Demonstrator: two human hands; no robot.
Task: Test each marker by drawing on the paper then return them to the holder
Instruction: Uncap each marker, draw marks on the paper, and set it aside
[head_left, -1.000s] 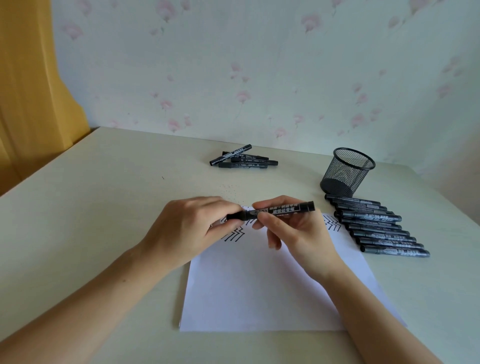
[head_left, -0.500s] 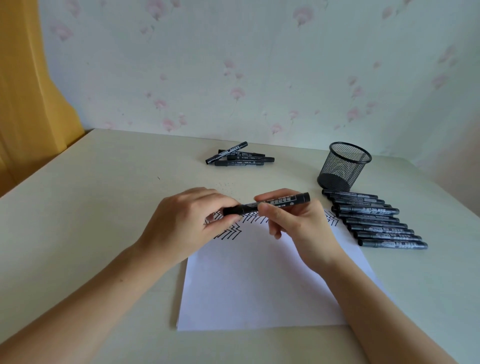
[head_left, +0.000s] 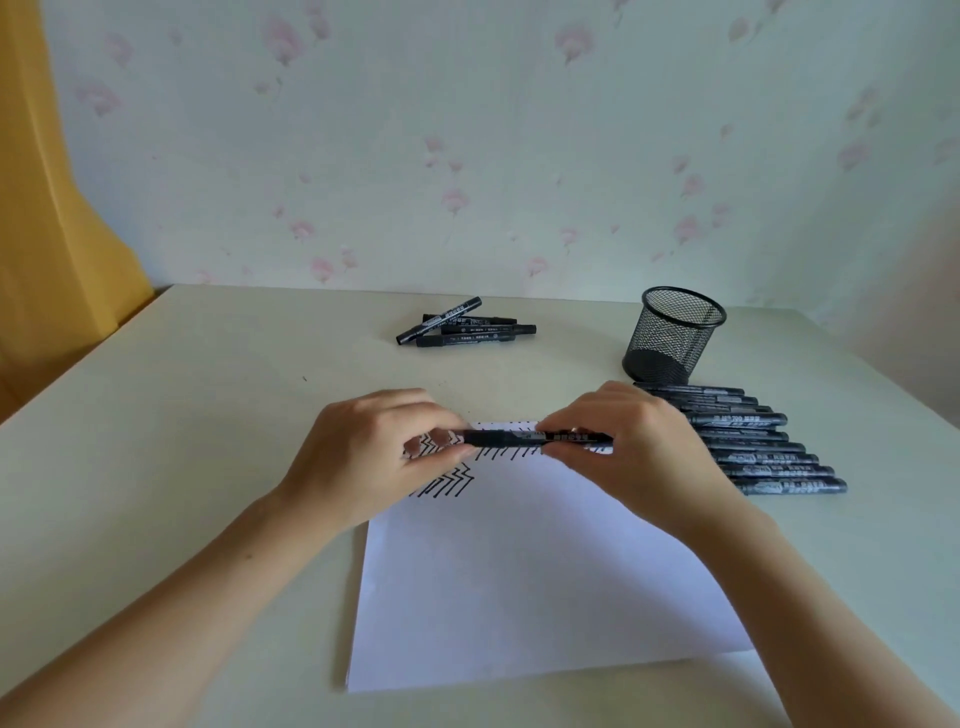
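Note:
Both hands hold one black marker (head_left: 511, 438) level above the far edge of the white paper (head_left: 519, 582). My left hand (head_left: 371, 457) pinches its left end, where the cap is. My right hand (head_left: 623, 441) grips the barrel at the right end. Black zigzag and line marks (head_left: 447, 475) run along the paper's far edge, partly hidden by my hands. The black mesh holder (head_left: 670, 335) stands at the back right and looks empty.
A row of several black markers (head_left: 753, 441) lies side by side right of the paper, in front of the holder. A small pile of markers (head_left: 467, 327) lies at the back centre. The cream table (head_left: 156, 441) meets a flowered wall; a yellow curtain (head_left: 47, 234) hangs at left.
The marker has gone from tilted to level, and my right hand has slid further toward its right end. Both hands still hold it.

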